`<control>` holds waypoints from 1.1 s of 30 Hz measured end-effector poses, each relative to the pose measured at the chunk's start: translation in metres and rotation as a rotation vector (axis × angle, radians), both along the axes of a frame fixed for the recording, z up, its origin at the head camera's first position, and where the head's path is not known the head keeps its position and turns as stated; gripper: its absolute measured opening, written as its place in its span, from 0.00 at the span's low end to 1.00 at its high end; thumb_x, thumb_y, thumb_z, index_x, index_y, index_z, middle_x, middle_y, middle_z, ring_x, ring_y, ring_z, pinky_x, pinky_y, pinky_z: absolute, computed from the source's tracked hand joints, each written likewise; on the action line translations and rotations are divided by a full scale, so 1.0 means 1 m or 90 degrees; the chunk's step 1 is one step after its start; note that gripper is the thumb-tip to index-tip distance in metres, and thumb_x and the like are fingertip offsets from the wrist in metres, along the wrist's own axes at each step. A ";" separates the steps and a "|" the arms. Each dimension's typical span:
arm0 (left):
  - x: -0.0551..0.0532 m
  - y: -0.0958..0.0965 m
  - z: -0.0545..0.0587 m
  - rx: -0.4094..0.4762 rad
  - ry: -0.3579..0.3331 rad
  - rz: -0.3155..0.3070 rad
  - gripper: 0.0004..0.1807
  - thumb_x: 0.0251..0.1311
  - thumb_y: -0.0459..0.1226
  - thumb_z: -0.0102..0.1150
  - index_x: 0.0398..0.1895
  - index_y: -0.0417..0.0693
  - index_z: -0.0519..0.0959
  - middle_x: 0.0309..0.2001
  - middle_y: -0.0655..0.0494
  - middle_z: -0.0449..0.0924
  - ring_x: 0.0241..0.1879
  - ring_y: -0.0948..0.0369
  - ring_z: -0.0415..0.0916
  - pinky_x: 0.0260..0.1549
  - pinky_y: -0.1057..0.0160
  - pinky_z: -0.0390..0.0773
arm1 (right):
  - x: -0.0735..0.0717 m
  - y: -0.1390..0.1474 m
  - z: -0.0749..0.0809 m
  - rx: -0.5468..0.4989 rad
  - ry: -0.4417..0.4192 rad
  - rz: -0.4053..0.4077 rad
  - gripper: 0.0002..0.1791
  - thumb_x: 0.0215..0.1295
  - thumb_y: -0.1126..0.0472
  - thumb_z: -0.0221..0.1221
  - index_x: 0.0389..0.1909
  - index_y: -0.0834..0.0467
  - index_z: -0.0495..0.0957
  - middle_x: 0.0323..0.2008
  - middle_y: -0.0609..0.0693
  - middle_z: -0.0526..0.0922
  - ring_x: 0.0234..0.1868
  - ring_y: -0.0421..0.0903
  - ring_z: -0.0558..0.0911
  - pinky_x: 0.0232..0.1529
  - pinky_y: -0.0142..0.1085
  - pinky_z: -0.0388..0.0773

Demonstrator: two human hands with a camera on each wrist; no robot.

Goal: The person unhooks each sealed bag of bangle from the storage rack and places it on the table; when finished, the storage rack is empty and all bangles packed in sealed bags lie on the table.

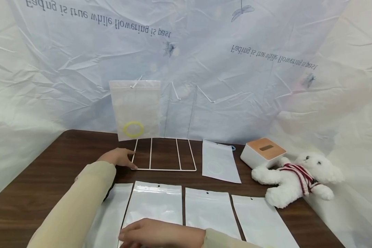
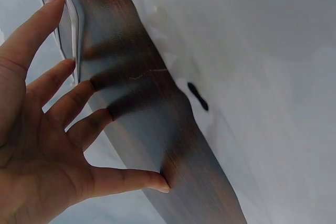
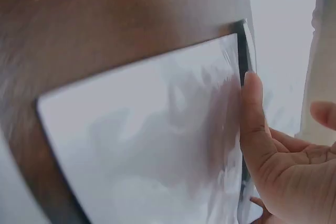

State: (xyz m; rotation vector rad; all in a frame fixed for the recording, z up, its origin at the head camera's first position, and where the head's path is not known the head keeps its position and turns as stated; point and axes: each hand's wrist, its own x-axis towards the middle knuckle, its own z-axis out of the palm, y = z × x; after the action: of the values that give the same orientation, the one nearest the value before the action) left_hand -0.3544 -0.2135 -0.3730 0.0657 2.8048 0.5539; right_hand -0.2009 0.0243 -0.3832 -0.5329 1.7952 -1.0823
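Observation:
My left hand (image 1: 119,157) is at the left side of a white wire rack (image 1: 164,169), its thumb and fingers spread beside the rack's base. In the left wrist view the spread fingers (image 2: 79,98) reach the dark tabletop near the wire. My right hand (image 1: 148,232) is low over the front row, at the left edge of a white zip bag (image 1: 158,199). In the right wrist view a finger (image 3: 254,114) lies along a bag's edge (image 3: 157,129), with another digit apart. A white bag (image 1: 136,106) showing a yellow ring (image 1: 133,129) hangs from a rack hook.
Other flat white bags lie along the front: left (image 1: 117,196), middle right (image 1: 209,206) and far right (image 1: 257,217). Right of the rack lies another bag (image 1: 218,165) with a faint ring. Behind it stand a wood-topped box (image 1: 263,151) and a white plush bear (image 1: 291,182).

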 end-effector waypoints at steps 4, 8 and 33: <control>-0.001 0.002 0.001 -0.007 0.000 -0.009 0.47 0.55 0.53 0.70 0.73 0.39 0.64 0.70 0.28 0.59 0.67 0.31 0.57 0.58 0.33 0.67 | -0.006 0.007 0.002 -0.005 0.017 0.020 0.21 0.75 0.54 0.51 0.64 0.55 0.76 0.43 0.53 0.88 0.41 0.43 0.86 0.39 0.32 0.80; -0.003 0.005 0.002 -0.021 -0.002 -0.016 0.46 0.57 0.52 0.69 0.73 0.38 0.64 0.69 0.28 0.60 0.68 0.31 0.57 0.60 0.34 0.66 | -0.013 0.014 0.006 -0.026 0.090 0.015 0.17 0.75 0.55 0.52 0.59 0.54 0.79 0.37 0.52 0.88 0.35 0.43 0.87 0.32 0.31 0.79; -0.009 0.022 -0.003 -0.002 -0.008 -0.023 0.45 0.57 0.51 0.70 0.73 0.40 0.65 0.70 0.29 0.59 0.68 0.32 0.58 0.59 0.34 0.67 | -0.193 0.095 -0.008 0.536 0.683 -0.064 0.25 0.74 0.47 0.55 0.62 0.59 0.78 0.58 0.57 0.81 0.58 0.55 0.79 0.56 0.48 0.77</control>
State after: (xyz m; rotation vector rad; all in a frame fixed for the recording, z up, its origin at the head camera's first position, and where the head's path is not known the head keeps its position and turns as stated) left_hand -0.3629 -0.1913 -0.3765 0.1123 2.7860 0.5392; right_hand -0.3941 0.1196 -0.3909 -0.5152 2.9643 0.0862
